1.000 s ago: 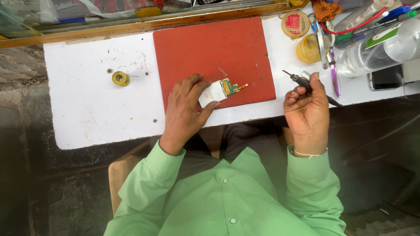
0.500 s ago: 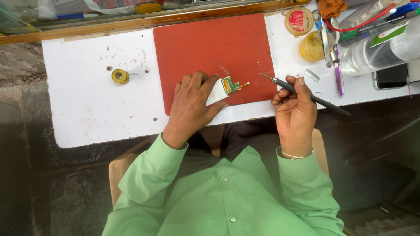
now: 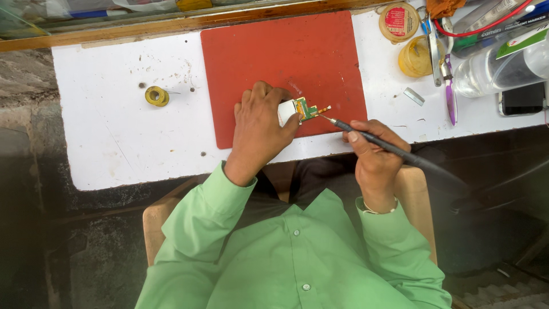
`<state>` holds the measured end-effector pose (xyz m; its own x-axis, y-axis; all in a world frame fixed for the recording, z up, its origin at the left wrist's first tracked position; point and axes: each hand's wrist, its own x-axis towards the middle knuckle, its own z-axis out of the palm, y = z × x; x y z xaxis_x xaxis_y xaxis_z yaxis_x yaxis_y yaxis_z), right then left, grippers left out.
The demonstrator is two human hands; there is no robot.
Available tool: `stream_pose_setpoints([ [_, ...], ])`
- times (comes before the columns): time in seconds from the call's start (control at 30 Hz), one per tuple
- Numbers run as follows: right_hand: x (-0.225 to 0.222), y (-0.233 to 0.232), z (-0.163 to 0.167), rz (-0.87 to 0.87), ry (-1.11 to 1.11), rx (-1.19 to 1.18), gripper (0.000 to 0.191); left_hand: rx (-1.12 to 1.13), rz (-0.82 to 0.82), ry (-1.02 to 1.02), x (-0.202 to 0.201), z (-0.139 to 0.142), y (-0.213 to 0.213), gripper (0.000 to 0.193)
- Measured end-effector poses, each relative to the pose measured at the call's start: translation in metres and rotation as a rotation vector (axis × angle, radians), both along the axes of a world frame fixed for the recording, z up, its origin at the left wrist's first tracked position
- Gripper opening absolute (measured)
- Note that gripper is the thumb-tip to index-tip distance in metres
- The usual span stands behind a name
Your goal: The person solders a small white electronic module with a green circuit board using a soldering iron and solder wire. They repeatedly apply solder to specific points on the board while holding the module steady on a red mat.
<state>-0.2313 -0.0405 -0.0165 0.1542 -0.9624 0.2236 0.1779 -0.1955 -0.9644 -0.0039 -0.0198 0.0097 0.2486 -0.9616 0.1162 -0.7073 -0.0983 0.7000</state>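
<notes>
My left hand [image 3: 262,125] presses a small white part with a green circuit board [image 3: 304,109] down on the red mat [image 3: 280,57]. My right hand [image 3: 373,155] grips a black soldering iron [image 3: 384,144] like a pen. Its thin tip touches the right edge of the board, beside the short orange tab that sticks out. Both sleeves are light green.
A yellow solder spool [image 3: 156,95] lies on the white table [image 3: 108,137] to the left. At the back right stand two round yellow tins [image 3: 415,56], tweezers [image 3: 433,48], a purple pen [image 3: 450,94], a clear plastic bottle [image 3: 503,68] and a dark phone [image 3: 521,99].
My right hand has swung the soldering iron leftward and lowered its tip onto the circuit board. The left hand has kept the board in place.
</notes>
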Motion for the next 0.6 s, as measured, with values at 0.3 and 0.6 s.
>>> stream_pose_setpoints([
  [0.3,0.009,0.001,0.003,-0.026,0.31,-0.347,0.017,0.136,0.014,0.128,-0.002,0.004,-0.019,0.029],
  [0.6,0.016,-0.001,0.01,-0.017,0.405,-0.455,0.018,0.08,0.074,0.142,-0.008,0.001,-0.019,0.021],
])
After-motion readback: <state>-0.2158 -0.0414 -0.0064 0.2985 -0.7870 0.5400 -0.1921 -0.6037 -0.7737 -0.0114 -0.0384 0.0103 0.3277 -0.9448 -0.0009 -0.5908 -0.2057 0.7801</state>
